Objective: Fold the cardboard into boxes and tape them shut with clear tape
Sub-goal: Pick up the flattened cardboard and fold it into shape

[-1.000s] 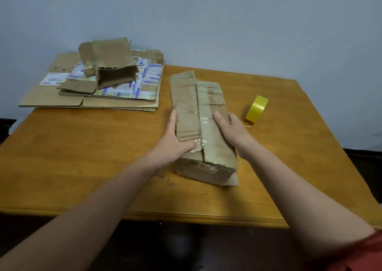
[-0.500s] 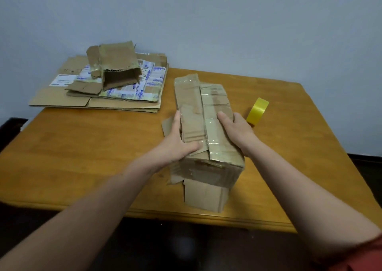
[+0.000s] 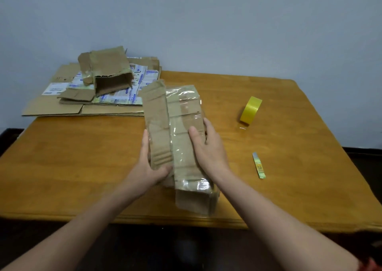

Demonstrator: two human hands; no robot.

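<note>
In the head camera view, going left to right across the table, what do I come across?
Flattened cardboard pile → taped box → tape roll.

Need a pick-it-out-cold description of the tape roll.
On the wooden table, look at the right half, beyond the right hand that holds the taped box. The tape roll stands on edge there, alone. It is the only round, bright yellow thing; the thin strip nearer is flat and straight.

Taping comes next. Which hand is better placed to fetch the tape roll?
Likely the right hand: the tape roll sits on its side of the box; the left hand grips the other.
</note>
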